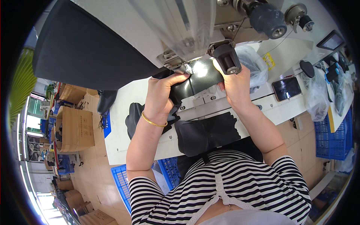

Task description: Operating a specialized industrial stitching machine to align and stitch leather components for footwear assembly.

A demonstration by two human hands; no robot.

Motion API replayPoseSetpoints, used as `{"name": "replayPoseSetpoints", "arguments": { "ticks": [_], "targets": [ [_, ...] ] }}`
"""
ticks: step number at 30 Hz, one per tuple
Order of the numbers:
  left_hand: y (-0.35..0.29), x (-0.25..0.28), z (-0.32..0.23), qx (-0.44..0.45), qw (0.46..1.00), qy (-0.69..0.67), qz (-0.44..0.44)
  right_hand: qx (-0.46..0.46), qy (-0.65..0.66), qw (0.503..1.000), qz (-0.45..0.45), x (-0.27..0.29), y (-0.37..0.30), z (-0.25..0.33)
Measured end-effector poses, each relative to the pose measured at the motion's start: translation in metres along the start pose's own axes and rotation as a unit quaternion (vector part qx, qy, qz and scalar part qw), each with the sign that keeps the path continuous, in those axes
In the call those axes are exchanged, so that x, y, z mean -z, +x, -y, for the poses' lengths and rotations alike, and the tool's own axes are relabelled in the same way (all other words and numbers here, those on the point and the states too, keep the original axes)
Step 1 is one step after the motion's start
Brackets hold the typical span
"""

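Along the bench's (157,147) front edge, near its middle, dark panels (206,134) lie flat, partly overlapping the printed scale. Left of them, more dark pieces (135,117) sit bunched on the surface.

Beyond, under the sewing machine head (150,22), is a glossy black piece (183,91) with a seam line down its middle. The left hand (162,88) pinches its left side, thumb on top close to the presser foot; the right hand (239,85) grips its right side. The fingers underneath are hidden, so how firmly they press is hard to tell.

The piece looks light and pliable, its smooth face likely a bit slippery; the outer margins seem the best hold, keeping thumbs off the needle line.

Farther off, a phone (286,89) lies toward the bench's right end, and clear plastic bagging (252,62) sits behind the right hand.
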State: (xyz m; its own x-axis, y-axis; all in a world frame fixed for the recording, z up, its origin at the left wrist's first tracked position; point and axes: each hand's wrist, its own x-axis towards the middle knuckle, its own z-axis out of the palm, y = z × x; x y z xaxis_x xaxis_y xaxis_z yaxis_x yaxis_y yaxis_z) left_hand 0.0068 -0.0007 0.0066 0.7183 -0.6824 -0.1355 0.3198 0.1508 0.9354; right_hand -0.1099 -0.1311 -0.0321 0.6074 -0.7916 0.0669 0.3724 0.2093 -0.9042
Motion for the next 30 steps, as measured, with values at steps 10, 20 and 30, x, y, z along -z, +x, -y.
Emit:
{"name": "replayPoseSetpoints", "arguments": {
  "ticks": [10, 20, 30],
  "targets": [
    [0.0028, 0.0003, 0.0010, -0.007, 1.000, 0.012, -0.013, 0.017, -0.001, 1.000, 0.010, 0.0017, -0.0006, -0.0007],
    [0.0028, 0.0025, 0.0018, -0.001, 1.000, 0.002, 0.001, 0.007, -0.004, 1.000, 0.005, 0.0005, -0.0008, 0.0009],
    [0.0031, 0.0011, 0.0015, -0.022, 1.000, -0.004, 0.006, 0.005, -0.012, 1.000, 0.005, -0.0013, -0.0015, 0.0005]
  ]
}}
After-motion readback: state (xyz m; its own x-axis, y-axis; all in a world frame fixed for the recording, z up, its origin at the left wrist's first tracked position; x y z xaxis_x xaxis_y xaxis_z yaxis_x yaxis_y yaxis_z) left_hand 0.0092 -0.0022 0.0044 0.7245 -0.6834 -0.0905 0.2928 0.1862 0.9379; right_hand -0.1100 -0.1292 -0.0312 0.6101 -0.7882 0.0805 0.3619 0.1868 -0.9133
